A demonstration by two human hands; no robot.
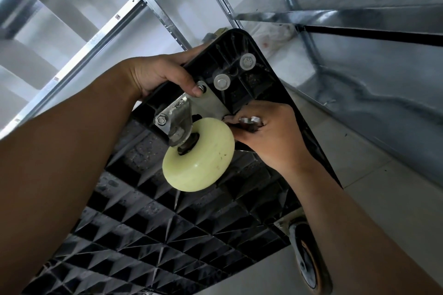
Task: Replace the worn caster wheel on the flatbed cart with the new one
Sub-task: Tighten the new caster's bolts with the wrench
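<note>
Grips cart (167, 235) at far corner with left hand (153, 76), thumb on mounting plate (215, 103) of mid-scene caster wheel (199, 153); pinches perhaps a socket (249, 120) with right hand (268, 136). Probably hard, slick: better held by stiff plate.

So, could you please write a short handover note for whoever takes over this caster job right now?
Left hand grips the cart by its edge, thumb on a bolt at a corner of the mounting plate.
Right hand holds a metal tool at the opposite corner.
Done: the cream wheel, likely the new one, sits on the upturned cart; one nut is on.
Left: tighten the remaining corners and check them all, since tightness cannot be seen.
</note>
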